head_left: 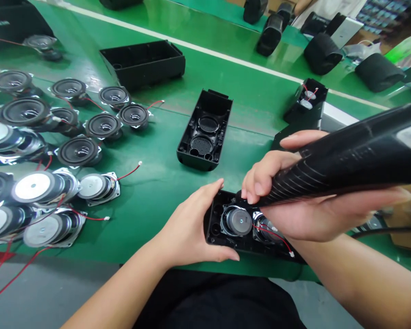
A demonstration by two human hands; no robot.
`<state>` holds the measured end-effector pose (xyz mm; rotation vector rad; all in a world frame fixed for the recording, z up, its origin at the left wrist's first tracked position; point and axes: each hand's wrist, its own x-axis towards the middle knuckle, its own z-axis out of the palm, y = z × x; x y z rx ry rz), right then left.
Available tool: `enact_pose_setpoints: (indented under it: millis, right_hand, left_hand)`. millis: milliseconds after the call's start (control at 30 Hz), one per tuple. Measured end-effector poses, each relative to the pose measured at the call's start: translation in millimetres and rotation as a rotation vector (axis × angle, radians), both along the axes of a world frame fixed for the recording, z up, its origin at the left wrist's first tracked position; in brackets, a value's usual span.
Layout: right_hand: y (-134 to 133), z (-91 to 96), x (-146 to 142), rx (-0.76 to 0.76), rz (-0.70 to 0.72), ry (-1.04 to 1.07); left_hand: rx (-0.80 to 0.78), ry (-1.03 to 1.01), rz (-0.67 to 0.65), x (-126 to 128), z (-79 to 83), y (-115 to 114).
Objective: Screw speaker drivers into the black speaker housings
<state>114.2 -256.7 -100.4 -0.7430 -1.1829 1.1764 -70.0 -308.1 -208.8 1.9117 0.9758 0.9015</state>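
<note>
Our left hand (188,226) grips the long box (214,228) lying crosswise; our right hand (294,201) holds a black tube (342,160) over it.

The left hand (188,226) cups one end of a black plastic speaker housing (214,224) near the front edge of the green tabletop (164,219). Two speaker drivers (238,220) sit inside, with red wire (270,233) across them. The right hand (294,201) grips a tapered black sleeve (342,160) (ribbed toward its narrow end) just over the housing. Rows of loose drivers (51,151) fill the tabletop's left side; an open housing (205,130) lies mid-table.
</note>
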Motion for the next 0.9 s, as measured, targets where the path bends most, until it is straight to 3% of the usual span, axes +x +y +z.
enact_pose_setpoints:
  millis: [333,500,633,900]
  right_hand:
    - [-1.3,-3.1,-1.5,-0.010,0.033,-0.004]
    - [-3.5,-17.0,-2.9,0.073,0.059,-0.023]
    - [3.1,-33.4,0.3,0.201,0.210,-0.014]
    - [3.5,-46.5,4.2,0.195,0.295,0.019]
  left_hand:
    - [0.007,-0.011,0.000,0.1,-1.9,-0.6]
    - [0.001,-0.020,-0.004,0.2,-1.2,0.6]
    - [-0.041,-0.051,0.007,1.2,0.9,0.9]
    - [-0.063,-0.038,0.011,1.5,5.7,2.0]
